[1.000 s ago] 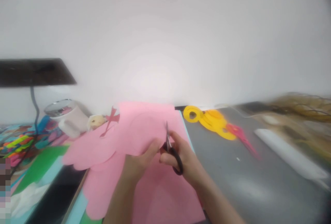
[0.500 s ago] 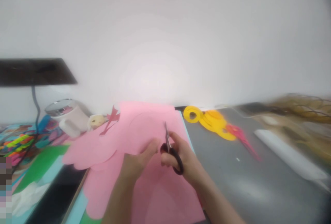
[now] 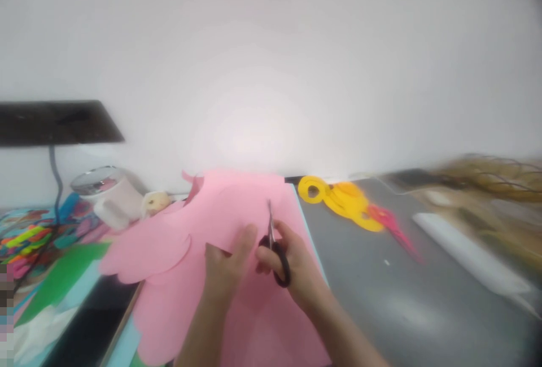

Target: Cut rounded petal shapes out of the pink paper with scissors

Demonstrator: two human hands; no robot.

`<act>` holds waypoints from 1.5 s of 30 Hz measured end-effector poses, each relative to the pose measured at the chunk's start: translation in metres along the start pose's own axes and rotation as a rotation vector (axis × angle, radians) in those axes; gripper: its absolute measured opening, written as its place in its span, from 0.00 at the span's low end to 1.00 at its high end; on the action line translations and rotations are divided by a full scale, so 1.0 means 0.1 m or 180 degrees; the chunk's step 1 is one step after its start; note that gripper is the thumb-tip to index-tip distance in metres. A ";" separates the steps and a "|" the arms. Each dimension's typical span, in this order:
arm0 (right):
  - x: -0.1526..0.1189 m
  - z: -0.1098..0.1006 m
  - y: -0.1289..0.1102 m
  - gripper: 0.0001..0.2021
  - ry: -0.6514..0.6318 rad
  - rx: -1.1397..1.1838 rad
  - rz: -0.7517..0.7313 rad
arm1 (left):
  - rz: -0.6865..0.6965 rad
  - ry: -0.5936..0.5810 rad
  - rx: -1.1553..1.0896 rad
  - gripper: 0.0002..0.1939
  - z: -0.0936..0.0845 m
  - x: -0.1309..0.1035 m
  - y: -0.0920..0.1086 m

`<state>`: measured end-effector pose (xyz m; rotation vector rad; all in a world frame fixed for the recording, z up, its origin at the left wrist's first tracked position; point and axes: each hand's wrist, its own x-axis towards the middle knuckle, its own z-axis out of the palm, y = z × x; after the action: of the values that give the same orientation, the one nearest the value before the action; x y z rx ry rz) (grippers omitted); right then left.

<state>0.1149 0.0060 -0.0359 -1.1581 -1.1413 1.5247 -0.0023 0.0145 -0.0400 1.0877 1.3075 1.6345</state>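
Note:
My right hand (image 3: 292,265) is closed round a pair of scissors (image 3: 270,223) with black handles. The metal blades point away from me, over a large sheet of pink paper (image 3: 228,209). Just left of the scissors, my left hand (image 3: 228,265) has its thumb on top of the pink paper and seems to pinch it; its other fingers are mostly hidden. Scalloped pink cut-outs (image 3: 146,245) overlap the sheet's left side. A thin curled pink strip (image 3: 192,183) stands at the sheet's far left edge.
Yellow paper shapes (image 3: 345,203) and pink-handled scissors (image 3: 393,226) lie right on the grey tabletop (image 3: 364,288). Farther right is a long white object (image 3: 470,251). At left are a white mug-like container (image 3: 121,200), green paper (image 3: 63,276) and a dark panel (image 3: 55,124) with a cable.
The scissors and my right hand have shifted slightly left, nearer my left hand. The pink strip at the far left edge has changed shape, now curled. The whole view has shifted slightly.

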 end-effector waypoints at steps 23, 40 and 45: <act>0.01 0.02 -0.03 0.30 -0.0267 0.0485 -0.0093 | 0.0181 0.0301 0.0303 0.12 0.10 -0.08 0.07; 0.01 -0.03 0.06 0.26 -0.0378 0.0472 -0.0240 | 0.0091 0.0195 0.0375 0.17 0.09 -0.09 0.07; -0.01 -0.02 0.01 0.25 -0.0280 0.0263 -0.0175 | 0.0157 0.0304 0.0307 0.14 0.10 -0.07 0.04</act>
<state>0.1167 0.0055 -0.0370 -1.0055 -1.1480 1.5786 0.0095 0.0106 -0.0362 1.1188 1.4447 1.6928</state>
